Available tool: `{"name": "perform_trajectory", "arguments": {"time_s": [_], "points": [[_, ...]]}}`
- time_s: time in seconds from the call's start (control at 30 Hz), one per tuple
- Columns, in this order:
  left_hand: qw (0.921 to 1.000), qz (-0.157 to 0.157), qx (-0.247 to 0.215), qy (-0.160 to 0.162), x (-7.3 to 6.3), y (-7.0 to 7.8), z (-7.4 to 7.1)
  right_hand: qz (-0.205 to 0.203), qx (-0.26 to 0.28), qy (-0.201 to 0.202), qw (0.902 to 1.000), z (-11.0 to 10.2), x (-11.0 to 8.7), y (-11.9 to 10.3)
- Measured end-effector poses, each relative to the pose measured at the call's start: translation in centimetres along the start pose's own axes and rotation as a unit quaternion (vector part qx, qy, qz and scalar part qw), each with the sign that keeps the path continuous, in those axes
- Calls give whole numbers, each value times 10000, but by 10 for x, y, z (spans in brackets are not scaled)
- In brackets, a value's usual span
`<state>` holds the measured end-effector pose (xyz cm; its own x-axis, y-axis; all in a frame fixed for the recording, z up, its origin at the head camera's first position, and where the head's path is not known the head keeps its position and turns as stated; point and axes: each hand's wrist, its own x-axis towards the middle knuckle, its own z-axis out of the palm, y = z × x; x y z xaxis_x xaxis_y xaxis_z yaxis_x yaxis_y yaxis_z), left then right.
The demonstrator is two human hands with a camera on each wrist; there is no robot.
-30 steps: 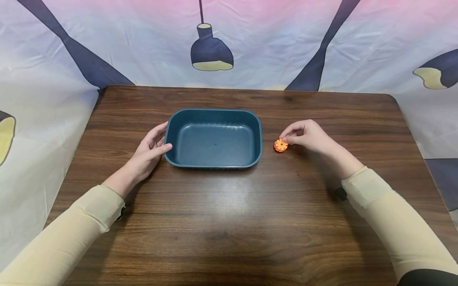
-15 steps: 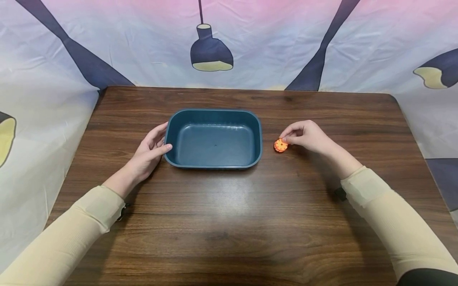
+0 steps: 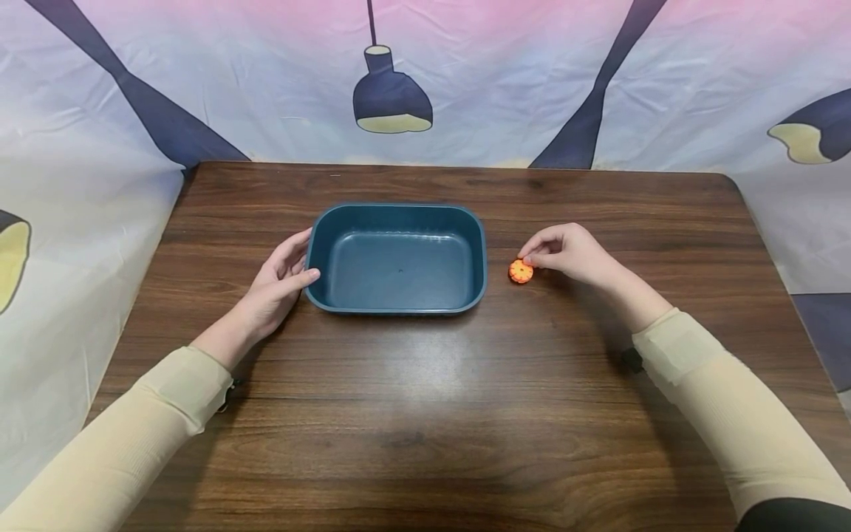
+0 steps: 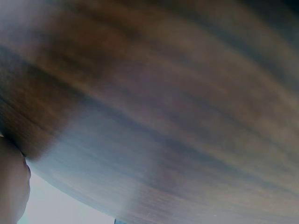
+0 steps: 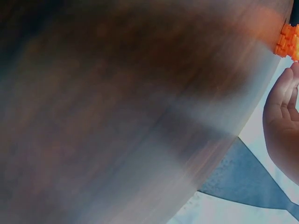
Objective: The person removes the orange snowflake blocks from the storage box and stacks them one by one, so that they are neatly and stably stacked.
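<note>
A dark teal rectangular plastic tub [image 3: 399, 275] sits on the table with nothing visible inside. At its left end, my left hand [image 3: 274, 287] grips the wall, thumb over the rim and fingers along the outside. To the right of the tub, my right hand [image 3: 566, 255] pinches a small orange gear-like piece [image 3: 521, 272] between thumb and fingertips. Notched, layered edges of that orange piece [image 5: 288, 43] show in the right wrist view, above the right hand's fingers. In the left wrist view only part of the left hand [image 4: 13, 182] appears, at the lower left.
The brown wood-grain table [image 3: 412, 414] spreads around the tub. A printed cloth [image 3: 479, 89] with lamp drawings hangs behind its far edge and along both sides.
Both hands and the tub stay almost in place. The markings on the orange gear-like piece's upper face look different, as if it has turned slightly.
</note>
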<state>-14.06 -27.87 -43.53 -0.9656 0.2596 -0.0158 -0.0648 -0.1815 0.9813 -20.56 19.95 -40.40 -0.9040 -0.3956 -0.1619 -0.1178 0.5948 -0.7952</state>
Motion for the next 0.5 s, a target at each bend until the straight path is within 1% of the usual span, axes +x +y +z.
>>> {"name": "perform_trajectory", "arguments": {"time_s": [0.27, 0.43, 0.5], "points": [[10000, -81, -30, 25, 1, 0, -1, 12, -33, 161, 9999, -4, -1, -4], [9999, -127, -37, 47, 2, 1, 0, -24, -52, 382, 9993, -10, -5, -9], [9999, -92, -13, 37, 3, 1, 0, -77, -78, 507, 9987, -13, -7, -9]]}}
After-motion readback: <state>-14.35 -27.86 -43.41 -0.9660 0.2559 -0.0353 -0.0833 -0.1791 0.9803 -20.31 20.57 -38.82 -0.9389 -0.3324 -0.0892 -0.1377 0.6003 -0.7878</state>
